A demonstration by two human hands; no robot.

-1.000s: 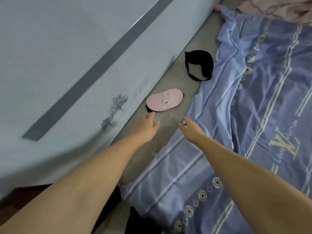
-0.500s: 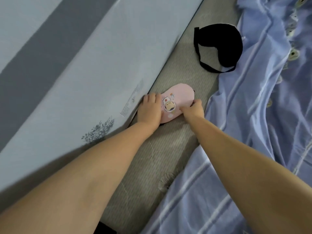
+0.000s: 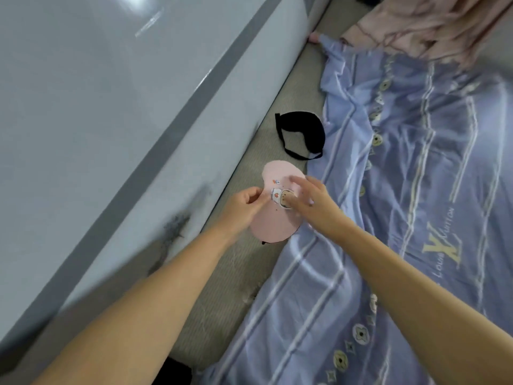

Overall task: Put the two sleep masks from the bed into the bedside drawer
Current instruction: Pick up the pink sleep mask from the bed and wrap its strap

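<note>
Soft pink padded sleep mask with a small cartoon print, lifted off the bare grey-beige mattress strip and held between both hands. Left hand pinched shut on the mask's left edge, thumb against fingers. Right hand over the mask's right side, fingers spread across the print; blurred, so impossible to tell whether closed on the fabric or only resting there.

Just beyond the grip, apart from the pink one: black fabric sleep mask with a thin elastic strap, lying flat on the mattress strip, its far side touching the edge of the lilac-blue striped sheet. Left of the grip, a pale glossy panel with a grey band. Far beyond, crumpled pink cloth.

Progress, judged: early. One mask picked up, none stowed; black mask untouched; no bedside drawer in sight.

Writing: gold "LV" monogram on the sheet, right of the grip, with "LOUIS VUITTON" alongside, partly blurred. Nothing legible on the mask print.
</note>
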